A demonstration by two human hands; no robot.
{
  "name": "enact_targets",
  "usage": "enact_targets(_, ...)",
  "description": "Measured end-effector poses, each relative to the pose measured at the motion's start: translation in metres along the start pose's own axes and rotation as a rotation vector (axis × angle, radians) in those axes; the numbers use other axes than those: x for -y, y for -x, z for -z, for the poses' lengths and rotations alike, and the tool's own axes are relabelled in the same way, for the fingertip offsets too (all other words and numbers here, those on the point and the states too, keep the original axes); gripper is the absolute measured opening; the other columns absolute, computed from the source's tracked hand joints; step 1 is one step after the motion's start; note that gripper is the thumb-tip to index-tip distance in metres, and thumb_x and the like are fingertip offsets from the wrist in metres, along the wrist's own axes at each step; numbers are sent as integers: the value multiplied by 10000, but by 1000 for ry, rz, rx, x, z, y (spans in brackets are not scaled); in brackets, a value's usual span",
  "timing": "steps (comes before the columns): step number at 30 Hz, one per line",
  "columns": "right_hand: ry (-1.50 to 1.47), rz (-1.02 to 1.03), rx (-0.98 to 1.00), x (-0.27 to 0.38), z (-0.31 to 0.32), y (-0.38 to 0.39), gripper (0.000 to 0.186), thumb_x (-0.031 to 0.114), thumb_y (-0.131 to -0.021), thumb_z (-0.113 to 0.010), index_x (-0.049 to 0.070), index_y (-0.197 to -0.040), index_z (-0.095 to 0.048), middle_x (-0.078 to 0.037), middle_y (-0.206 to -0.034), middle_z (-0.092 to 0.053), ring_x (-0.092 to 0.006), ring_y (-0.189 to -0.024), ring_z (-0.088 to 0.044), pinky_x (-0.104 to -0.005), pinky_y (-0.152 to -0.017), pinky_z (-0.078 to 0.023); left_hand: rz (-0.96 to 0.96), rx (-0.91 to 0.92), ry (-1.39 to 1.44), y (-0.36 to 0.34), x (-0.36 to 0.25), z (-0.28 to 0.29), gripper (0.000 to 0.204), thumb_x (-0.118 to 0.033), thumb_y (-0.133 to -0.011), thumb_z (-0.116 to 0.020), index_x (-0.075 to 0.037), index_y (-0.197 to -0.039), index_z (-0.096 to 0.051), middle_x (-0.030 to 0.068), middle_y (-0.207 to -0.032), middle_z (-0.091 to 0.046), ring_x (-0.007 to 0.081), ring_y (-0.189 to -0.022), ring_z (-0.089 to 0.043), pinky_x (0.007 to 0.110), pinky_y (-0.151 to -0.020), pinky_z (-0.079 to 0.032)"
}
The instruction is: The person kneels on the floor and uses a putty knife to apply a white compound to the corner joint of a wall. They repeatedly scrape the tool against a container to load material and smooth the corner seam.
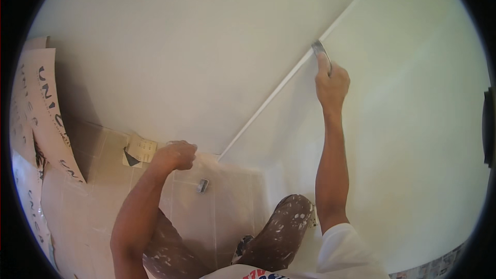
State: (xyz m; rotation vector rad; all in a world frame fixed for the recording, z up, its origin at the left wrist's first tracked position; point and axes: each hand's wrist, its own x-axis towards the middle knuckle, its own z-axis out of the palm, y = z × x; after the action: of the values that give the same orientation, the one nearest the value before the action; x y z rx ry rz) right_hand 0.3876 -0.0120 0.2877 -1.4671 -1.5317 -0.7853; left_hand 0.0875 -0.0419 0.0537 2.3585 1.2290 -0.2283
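High on the right, my right hand grips a thin, curved grey piece that looks like folded sandpaper. Its outer end rests against the narrow white strip running along the corner where the two pale walls meet; the thumb lies along the piece. My left hand is curled into a loose fist in front of the wall's foot, and nothing shows sticking out of it. Below that hand on the tiled floor lies a small grey block. Beside it lies a beige sheet with one dark folded corner.
Printed cardboard sheets lean at the left, curling outward. Pale dust covers the floor tiles by the corner. My knees, in paint-spotted brown trousers, are bent close to the right wall. Newspaper-like sheets lie at the lower right.
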Motion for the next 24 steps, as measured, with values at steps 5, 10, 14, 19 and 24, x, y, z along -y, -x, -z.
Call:
enact_targets(5, 0, -205, 145, 21, 4, -27, 511, 414, -923, -517, -13, -672, -640, -190, -587, -568, -350, -574, -560, -463, -584, -429, -4, 30, -6, -4, -3, -5, 314, -189, -917, -509, -19, -1178, -544, 189, -1022, -661, 368, -1043, -606, 471, -889, -488)
enact_targets(10, -82, -178, 98, 17, 6, 14, 530, 424, -929, -499, -9, -647, -615, -187, -619, -588, -357, -598, -548, -456, -602, -428, 11, 4, 14, 2, 4, 0, 306, -192, -913, -519, -14, -1160, -548, 202, -991, -662, 376, -1017, -613, 479, -879, -487)
enact_targets(14, 96, -52, 38, 8, 0, -17, 536, 441, -940, -491, -4, -690, -654, -189, -655, -613, -365, -619, -570, -466, -621, -440, -3, 6, 5, -3, 1, -3, 308, -187, -912, -513, -15, -1164, -551, 209, -1021, -657, 377, -1023, -612, 485, -877, -486)
enact_targets(19, -79, -122, 15, 11, -3, 22, 544, 443, -936, -493, -20, -685, -631, -206, -657, -606, -380, -647, -580, -475, -634, -443, 1, -19, 0, 2, 11, -5, 320, -185, -908, -515, -12, -1175, -549, 213, -1056, -655, 378, -1036, -609, 489, -885, -483)
enact_targets(24, 12, -231, 124, 23, 7, -18, 540, 454, -939, -483, -3, -695, -634, -206, -638, -587, -376, -621, -567, -475, -622, -435, 18, 40, 17, -3, 3, 4, 350, -187, -915, -512, -25, -1223, -540, 213, -1101, -646, 381, -1080, -593, 487, -923, -469)
